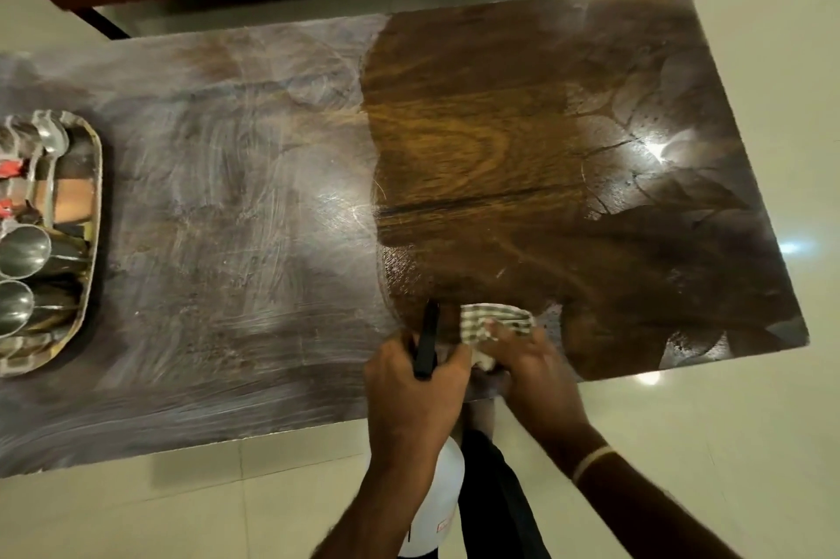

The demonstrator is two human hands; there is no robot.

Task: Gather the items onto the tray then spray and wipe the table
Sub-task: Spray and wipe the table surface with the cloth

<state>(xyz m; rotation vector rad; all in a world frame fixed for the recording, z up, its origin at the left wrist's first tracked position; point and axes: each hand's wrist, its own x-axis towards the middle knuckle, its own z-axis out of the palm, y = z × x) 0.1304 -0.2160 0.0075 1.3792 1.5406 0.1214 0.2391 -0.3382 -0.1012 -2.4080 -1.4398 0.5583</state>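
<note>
At the left end of the table (236,203) stands the tray (93,213) with spoons (20,251) inside. The left hand (416,394) grips the spray bottle (438,485) at the near edge. Just beside, the right hand (529,365) presses a checked cloth (493,322) on the wood.

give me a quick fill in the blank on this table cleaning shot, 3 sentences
1. The left hand grips the spray ____.
2. The right hand presses a checked ____ on the table.
3. The tray sits at the table's ____ end.

Missing words: bottle; cloth; left
</note>
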